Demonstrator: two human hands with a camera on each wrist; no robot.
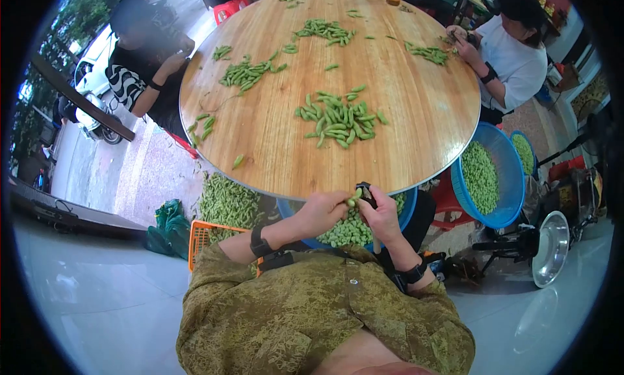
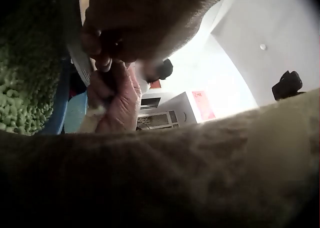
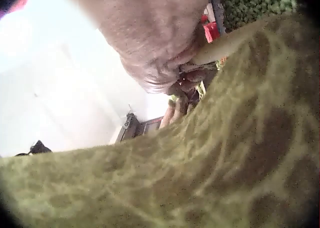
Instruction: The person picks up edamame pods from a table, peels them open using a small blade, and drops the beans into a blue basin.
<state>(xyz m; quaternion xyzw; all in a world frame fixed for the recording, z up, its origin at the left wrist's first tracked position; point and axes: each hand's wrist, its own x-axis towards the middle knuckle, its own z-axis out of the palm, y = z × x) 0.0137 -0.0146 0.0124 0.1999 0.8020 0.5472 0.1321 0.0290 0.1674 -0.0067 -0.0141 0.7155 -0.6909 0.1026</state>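
In the head view, at the table's near edge, look for a plump green bean pod [image 1: 354,199] between both hands, above a round blue plastic basin [image 1: 283,209] of pale green shelled beans [image 1: 346,230]. Pinched there by the curled fingers of the left hand [image 1: 323,212]. Closed likewise, with the right hand [image 1: 382,217], round a small dark object [image 1: 364,191], too small to identify, just beside the pod. In the left wrist view, mostly shadow over the fingers, with smooth, rounded beans and the basin's curved wall to one side. In the right wrist view, creased skin close up, and a bit of green at the partly hidden fingertips; impossible to tell the grip from there.

Only in the head view: across a round, glossy table [image 1: 403,121] of light striped wood, loose heaps of fuzzy-looking, tapered green pods [image 1: 341,121]. Beyond the edge, to the right, another deep blue plastic basin [image 1: 513,199] of beans; on the floor to the left, a spread heap of unshelled pods [image 1: 224,202] beside an orange lattice plastic crate [image 1: 197,241]. Near the motorbike, a shiny round metal bowl [image 1: 551,248], tilted on its side. Around both forearms, patterned olive-brown sleeves [image 1: 224,258] of soft-looking cloth.
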